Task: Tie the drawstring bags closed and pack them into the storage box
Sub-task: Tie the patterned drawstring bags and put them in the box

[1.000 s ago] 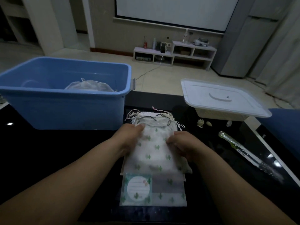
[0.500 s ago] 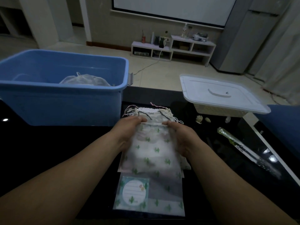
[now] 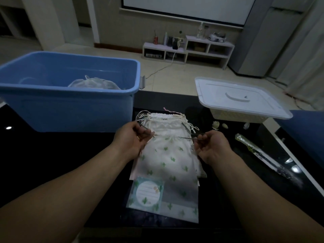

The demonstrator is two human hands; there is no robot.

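Gleaming black tabletop (image 3: 52,155), tiled floor (image 3: 175,81) beyond.

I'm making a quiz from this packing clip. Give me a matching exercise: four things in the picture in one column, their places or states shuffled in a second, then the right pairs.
Things:
1. blue storage box
2. white lid
3. top cactus-print bag
4. labelled packet

Places or states:
A. lies nearest the camera, at the near end of the bag pile
B. rests on a pale basket at far right
C. stands at far left with a pale bag inside
D. its drawstrings are pulled apart by the left hand and right hand

Pairs: 1-C, 2-B, 3-D, 4-A
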